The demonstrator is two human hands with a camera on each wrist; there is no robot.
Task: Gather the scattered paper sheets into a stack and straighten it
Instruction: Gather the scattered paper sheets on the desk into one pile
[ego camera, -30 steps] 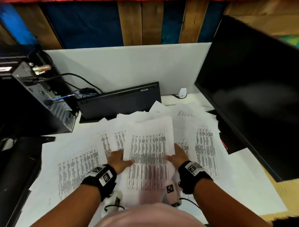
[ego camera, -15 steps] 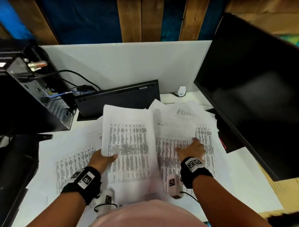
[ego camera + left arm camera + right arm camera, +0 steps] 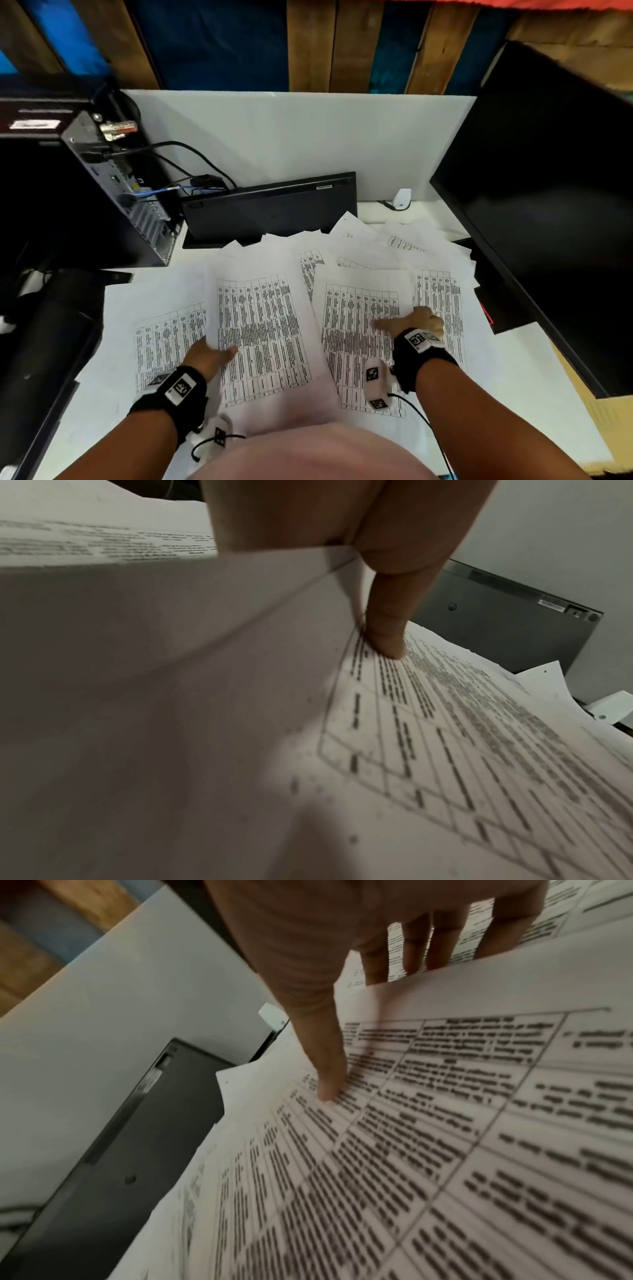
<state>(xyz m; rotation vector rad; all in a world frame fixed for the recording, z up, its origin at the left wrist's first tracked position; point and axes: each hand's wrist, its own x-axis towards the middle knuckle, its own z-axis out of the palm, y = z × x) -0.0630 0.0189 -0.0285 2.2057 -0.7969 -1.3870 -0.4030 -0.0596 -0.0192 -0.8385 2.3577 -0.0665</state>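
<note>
Several printed table sheets lie scattered and overlapping on the white desk (image 3: 520,377). My left hand (image 3: 214,354) pinches the left edge of a sheet (image 3: 263,329) in front of me, with the thumb (image 3: 387,631) on top and the fingers hidden beneath. My right hand (image 3: 411,322) holds the right edge of a neighbouring sheet (image 3: 356,329). Its thumb (image 3: 329,1069) lies on the print and its fingers (image 3: 441,942) reach behind that edge. More sheets lie at the left (image 3: 168,342), the far right (image 3: 442,294) and the back (image 3: 394,240).
A black keyboard (image 3: 270,209) leans against the white partition at the back. A computer tower (image 3: 113,192) with cables stands at the left, above a dark object (image 3: 44,342). A large black monitor (image 3: 548,192) fills the right side, close to the papers.
Both hands held one sheet in the middle. The left hand lifted it leftward and has now lowered it, while the right hand moved right and took the edge of another sheet.
</note>
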